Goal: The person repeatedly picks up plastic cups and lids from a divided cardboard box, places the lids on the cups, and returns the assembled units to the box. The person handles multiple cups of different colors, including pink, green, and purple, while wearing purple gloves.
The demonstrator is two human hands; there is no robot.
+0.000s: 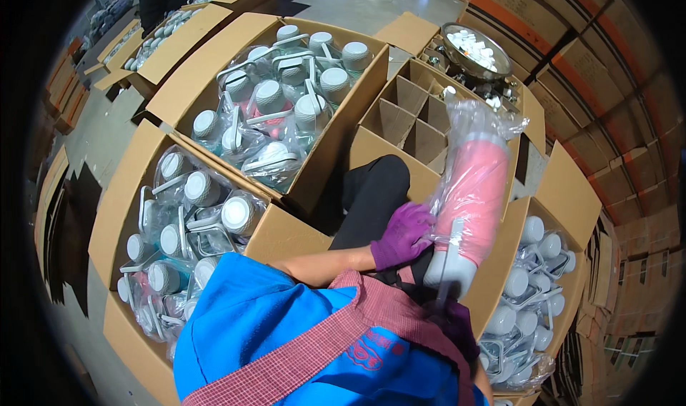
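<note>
Your gloved left hand [404,233] grips the bagged pink bottle [471,199] low on its left side, long axis upright, right hand [457,324] beneath, grip unclear, divided carton [407,124] just beyond.

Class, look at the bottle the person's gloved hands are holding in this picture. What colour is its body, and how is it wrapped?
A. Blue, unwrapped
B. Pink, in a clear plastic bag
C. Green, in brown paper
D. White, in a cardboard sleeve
B: the left hand in a purple glove grips a pink bottle inside a clear plastic bag, above the divided carton.
</note>
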